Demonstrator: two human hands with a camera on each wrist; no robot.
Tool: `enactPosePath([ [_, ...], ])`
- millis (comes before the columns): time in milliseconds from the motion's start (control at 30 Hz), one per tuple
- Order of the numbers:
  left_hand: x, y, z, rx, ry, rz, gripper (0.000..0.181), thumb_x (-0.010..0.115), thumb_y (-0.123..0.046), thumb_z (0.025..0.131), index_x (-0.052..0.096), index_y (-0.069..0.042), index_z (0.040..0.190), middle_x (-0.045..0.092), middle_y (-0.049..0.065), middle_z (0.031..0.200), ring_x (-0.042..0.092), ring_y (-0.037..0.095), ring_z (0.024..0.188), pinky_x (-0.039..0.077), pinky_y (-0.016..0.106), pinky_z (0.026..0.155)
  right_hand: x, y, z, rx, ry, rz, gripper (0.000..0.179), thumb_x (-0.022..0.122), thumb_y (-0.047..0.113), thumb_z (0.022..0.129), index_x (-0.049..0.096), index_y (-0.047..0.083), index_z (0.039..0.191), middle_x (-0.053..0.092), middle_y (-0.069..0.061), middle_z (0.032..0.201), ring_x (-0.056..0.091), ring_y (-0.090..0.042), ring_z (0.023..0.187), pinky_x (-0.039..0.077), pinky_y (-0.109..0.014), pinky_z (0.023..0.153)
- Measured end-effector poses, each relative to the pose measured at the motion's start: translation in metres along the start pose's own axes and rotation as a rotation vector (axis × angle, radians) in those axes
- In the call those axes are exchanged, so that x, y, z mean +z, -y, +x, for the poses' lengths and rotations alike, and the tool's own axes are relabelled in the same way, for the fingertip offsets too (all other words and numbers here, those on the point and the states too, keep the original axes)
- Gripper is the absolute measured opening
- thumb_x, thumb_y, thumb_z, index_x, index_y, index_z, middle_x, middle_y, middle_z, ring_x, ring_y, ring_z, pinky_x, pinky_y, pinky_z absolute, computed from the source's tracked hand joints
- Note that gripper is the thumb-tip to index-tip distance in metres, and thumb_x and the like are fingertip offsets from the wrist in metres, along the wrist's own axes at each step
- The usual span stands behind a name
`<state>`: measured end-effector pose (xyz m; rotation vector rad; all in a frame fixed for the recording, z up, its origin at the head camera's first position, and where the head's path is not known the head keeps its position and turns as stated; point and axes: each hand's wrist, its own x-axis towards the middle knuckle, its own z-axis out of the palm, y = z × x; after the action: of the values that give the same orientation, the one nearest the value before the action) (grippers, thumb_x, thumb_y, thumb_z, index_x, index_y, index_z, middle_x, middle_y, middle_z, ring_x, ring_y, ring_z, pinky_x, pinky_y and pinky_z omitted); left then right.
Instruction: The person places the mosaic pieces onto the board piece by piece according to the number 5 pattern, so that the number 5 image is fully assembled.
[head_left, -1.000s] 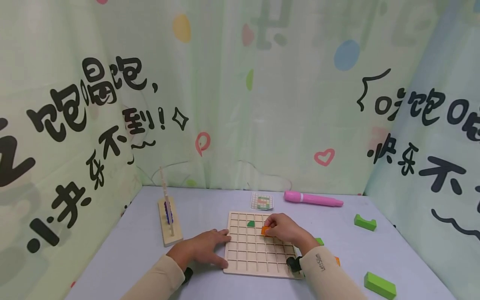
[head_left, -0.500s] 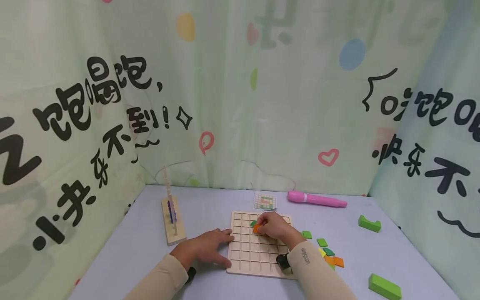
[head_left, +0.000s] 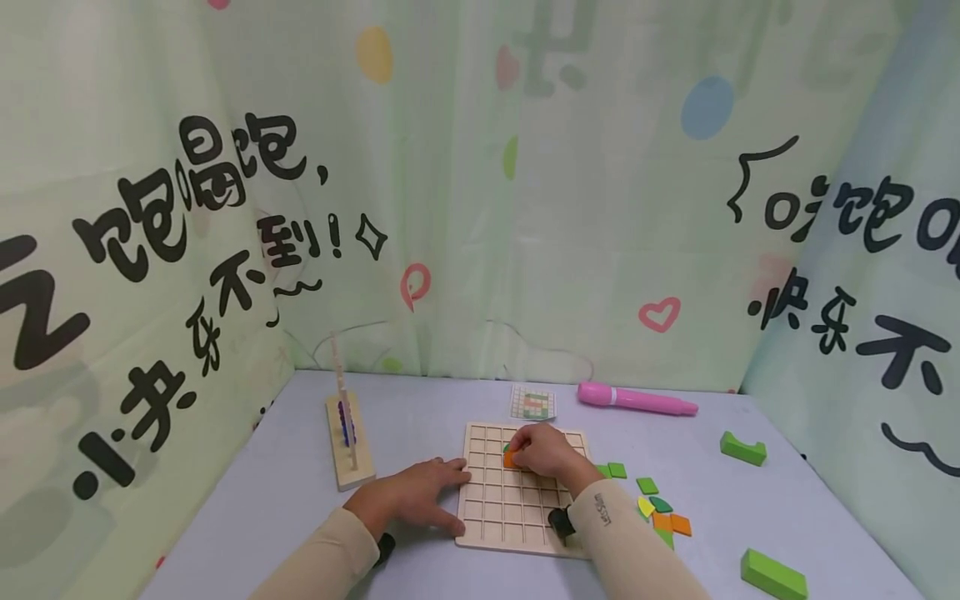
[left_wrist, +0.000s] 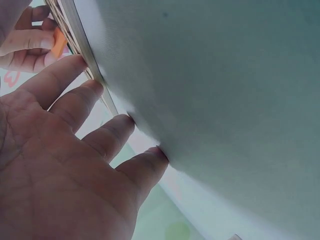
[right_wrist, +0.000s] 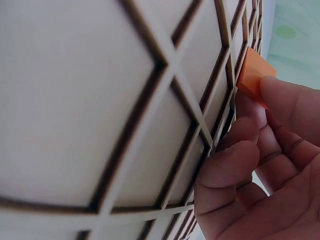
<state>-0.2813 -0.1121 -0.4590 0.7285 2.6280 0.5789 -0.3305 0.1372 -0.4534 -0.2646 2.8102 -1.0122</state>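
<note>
A pale wooden grid board [head_left: 491,508] lies flat on the table. My right hand [head_left: 551,454] pinches an orange square tile [right_wrist: 254,75] between thumb and fingers, over a cell in the board's upper part. In the right wrist view the tile is tilted, with one edge at the grid lines. Just behind it a green tile [head_left: 506,447] sits in the grid, mostly covered by the fingers. My left hand [head_left: 416,496] lies spread at the board's left edge; in the left wrist view its fingers [left_wrist: 70,107] are extended, and two fingertips touch the board's side.
Loose green, yellow and orange tiles [head_left: 681,524] lie right of the board. Green blocks [head_left: 772,573] stand further right. A pink marker [head_left: 637,399] and a pattern card [head_left: 534,403] lie behind the board. A wooden stand with purple beads [head_left: 349,442] is at the left.
My right hand has moved left across the board with the orange tile, up beside the green tile. My left hand has stayed at the board's edge. The view has shifted slightly.
</note>
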Motion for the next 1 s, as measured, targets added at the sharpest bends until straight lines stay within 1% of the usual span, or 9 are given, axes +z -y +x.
enactPosePath([
  [233, 0.0, -0.002, -0.001, 0.003, 0.0, -0.001, 0.079, 0.085, -0.045, 0.084, 0.054, -0.019, 0.152, 0.039, 0.0, 0.167, 0.033, 0.038, 0.155, 0.031, 0.054, 0.124, 0.003, 0.003, 0.0, 0.014, -0.006, -0.031, 0.006, 0.076, 0.008, 0.091, 0.071, 0.01, 0.088, 0.064, 0.0, 0.083, 0.055, -0.017, 0.078, 0.045, -0.028, 0.068],
  [500, 0.0, -0.002, 0.0, -0.007, -0.001, 0.015, 0.079, 0.085, -0.046, 0.084, 0.054, -0.02, 0.152, 0.039, -0.001, 0.167, 0.033, 0.036, 0.155, 0.032, 0.052, 0.124, 0.004, 0.006, 0.003, 0.014, -0.003, -0.098, 0.003, 0.078, 0.01, 0.09, 0.075, 0.01, 0.092, 0.067, -0.001, 0.086, 0.056, -0.017, 0.079, 0.046, -0.03, 0.07],
  [733, 0.001, -0.001, 0.001, -0.021, 0.012, 0.01, 0.079, 0.085, -0.047, 0.084, 0.054, -0.022, 0.152, 0.039, -0.002, 0.167, 0.034, 0.033, 0.155, 0.033, 0.052, 0.124, 0.001, 0.006, -0.003, -0.012, -0.007, -0.111, 0.006, 0.079, 0.009, 0.089, 0.077, 0.011, 0.094, 0.068, 0.0, 0.087, 0.056, -0.017, 0.079, 0.048, -0.031, 0.071],
  [867, 0.001, 0.001, 0.002, -0.024, 0.013, 0.016, 0.079, 0.084, -0.047, 0.085, 0.054, -0.022, 0.153, 0.039, -0.002, 0.167, 0.033, 0.035, 0.155, 0.032, 0.052, 0.124, -0.002, 0.006, -0.007, -0.027, -0.01, -0.128, 0.008, 0.079, 0.008, 0.089, 0.078, 0.01, 0.096, 0.069, -0.001, 0.088, 0.056, -0.016, 0.079, 0.049, -0.031, 0.071],
  [1000, 0.001, 0.0, 0.001, -0.019, 0.009, 0.019, 0.079, 0.084, -0.047, 0.085, 0.054, -0.021, 0.152, 0.039, -0.001, 0.167, 0.033, 0.037, 0.155, 0.032, 0.053, 0.124, -0.002, 0.005, -0.009, -0.022, -0.001, -0.144, 0.009, 0.079, 0.007, 0.088, 0.078, 0.008, 0.098, 0.069, -0.001, 0.09, 0.057, -0.016, 0.08, 0.05, -0.032, 0.074],
])
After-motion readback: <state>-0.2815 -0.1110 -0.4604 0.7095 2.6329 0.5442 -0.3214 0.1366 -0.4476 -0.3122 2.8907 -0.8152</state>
